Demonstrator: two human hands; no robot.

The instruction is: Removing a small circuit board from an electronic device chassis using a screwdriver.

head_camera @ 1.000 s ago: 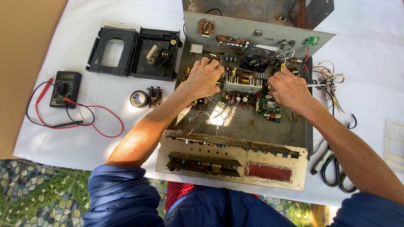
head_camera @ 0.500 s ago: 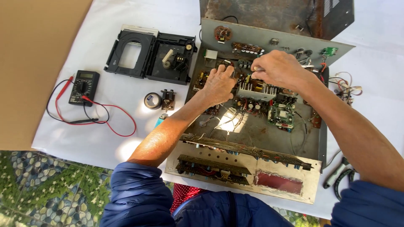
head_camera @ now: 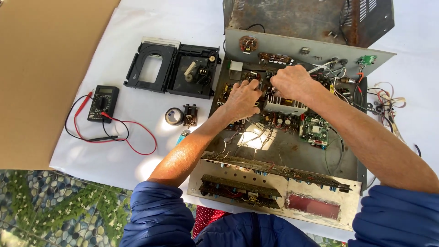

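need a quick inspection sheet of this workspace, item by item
surface: white sheet over a patterned tile floor, brown cardboard at left
job's things: open amplifier chassis with circuit boards, finned heat sink, green board
clutter: black disc drive mechanism opened in two parts, tape roll, small part beside it
hands: left hand and right hand both down on the boards at the back of the chassis; grip cannot be told
cables: multimeter with red and black leads looped on the sheet; loose wires at the chassis's right
surroundings: rusty metal cover behind the chassis
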